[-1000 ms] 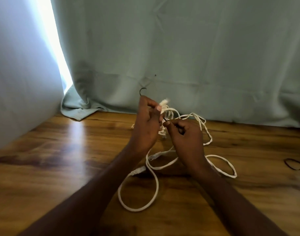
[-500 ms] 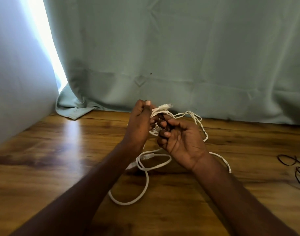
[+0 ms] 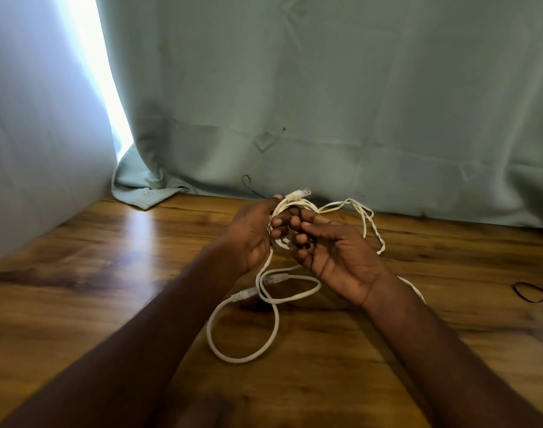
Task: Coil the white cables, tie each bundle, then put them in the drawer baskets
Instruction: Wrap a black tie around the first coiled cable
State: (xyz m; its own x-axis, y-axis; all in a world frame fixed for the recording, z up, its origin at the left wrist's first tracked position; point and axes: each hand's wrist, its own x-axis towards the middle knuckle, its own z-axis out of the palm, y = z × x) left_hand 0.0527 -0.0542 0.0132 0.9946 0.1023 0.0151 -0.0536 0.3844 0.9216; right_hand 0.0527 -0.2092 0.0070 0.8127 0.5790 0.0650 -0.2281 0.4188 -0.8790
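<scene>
A white network cable (image 3: 273,332) lies in loose loops on the wooden table (image 3: 109,273), with clear plugs showing. My left hand (image 3: 251,236) grips a small coil of it above the table, one plug (image 3: 299,193) sticking up past the fingers. A thin dark tie wire (image 3: 248,185) curls up behind that hand. My right hand (image 3: 332,254) is palm up beside the coil, its curled fingertips meeting the left hand's at the coil. More white cable (image 3: 369,223) trails off behind the right hand. No drawer or basket is in view.
A pale green curtain (image 3: 325,103) hangs along the table's far edge, with a bright gap at the left. A white wall (image 3: 32,134) borders the left side. Several thin dark tie wires (image 3: 538,298) lie at the right edge of the table.
My right hand has turned palm up and dropped slightly beside the coil. The dark tie wire now curls up behind my left hand again, after being hidden half a second ago.
</scene>
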